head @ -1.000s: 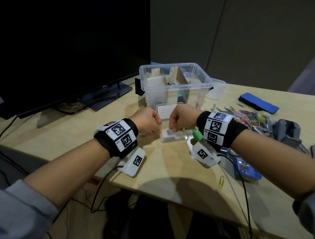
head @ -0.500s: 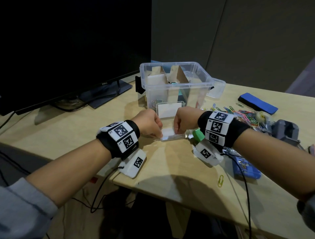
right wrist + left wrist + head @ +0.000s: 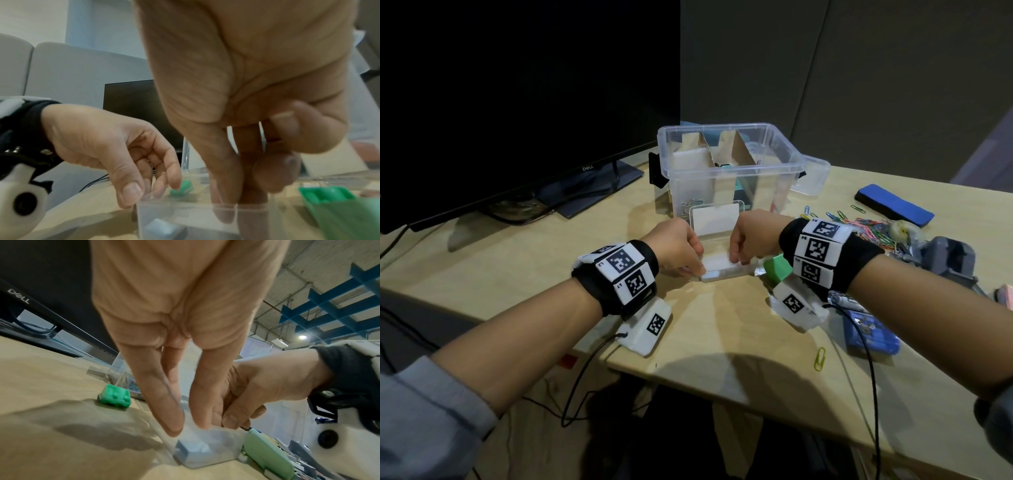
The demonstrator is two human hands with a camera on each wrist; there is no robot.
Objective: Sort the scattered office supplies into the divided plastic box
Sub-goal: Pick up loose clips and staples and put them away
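- Head view: left hand (image 3: 678,245) and right hand (image 3: 751,236) pinch opposite ends of a small clear case (image 3: 719,263), lid up, mid-table (image 3: 722,342).
- Step, I'd judge: handling this case; next, close it.
- Divided plastic box (image 3: 729,168) waits at 12 o'clock.

The right hand (image 3: 751,236) covers the right end of the small clear case (image 3: 717,263), so its fingertips can't be seen from the head view. In the right wrist view, the fingers (image 3: 224,209) look blurry behind the clear wall. The pale block (image 3: 193,449) inside is too fuzzy to name. The blue box (image 3: 871,337) at lower right is partly hidden by the right wrist.
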